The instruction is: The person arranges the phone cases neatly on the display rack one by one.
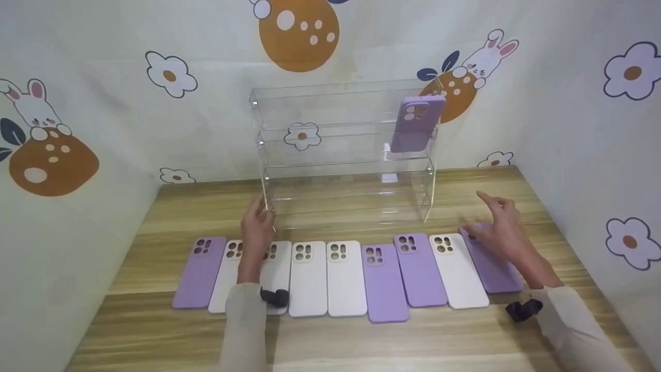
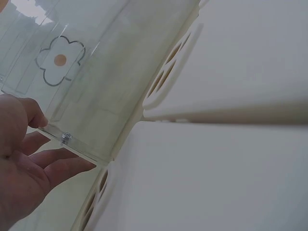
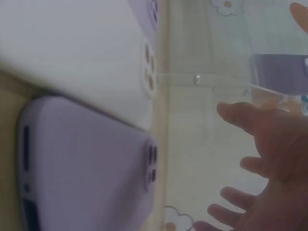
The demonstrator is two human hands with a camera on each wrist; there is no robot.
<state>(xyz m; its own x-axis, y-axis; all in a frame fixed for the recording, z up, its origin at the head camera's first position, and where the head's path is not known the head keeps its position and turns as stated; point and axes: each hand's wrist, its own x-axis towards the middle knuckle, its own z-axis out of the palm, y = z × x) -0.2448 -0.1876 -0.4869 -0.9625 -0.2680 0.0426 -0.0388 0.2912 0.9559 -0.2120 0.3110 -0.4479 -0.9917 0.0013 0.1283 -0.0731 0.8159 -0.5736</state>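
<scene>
A clear acrylic tiered rack stands at the back of the table. My left hand grips the lower front of its left side panel; in the left wrist view the thumb lies on one face of the panel and the fingers on the other. One purple phone case leans upright on an upper tier at the rack's right end. My right hand, fingers spread and holding nothing, hovers over the rightmost purple phone case, partly covering it. In the right wrist view, that case lies beside a white one.
A row of white phone cases and purple phone cases lies on the wooden table in front of the rack, camera cutouts toward the back. My left forearm crosses two white ones. Patterned cloth encloses the back and sides.
</scene>
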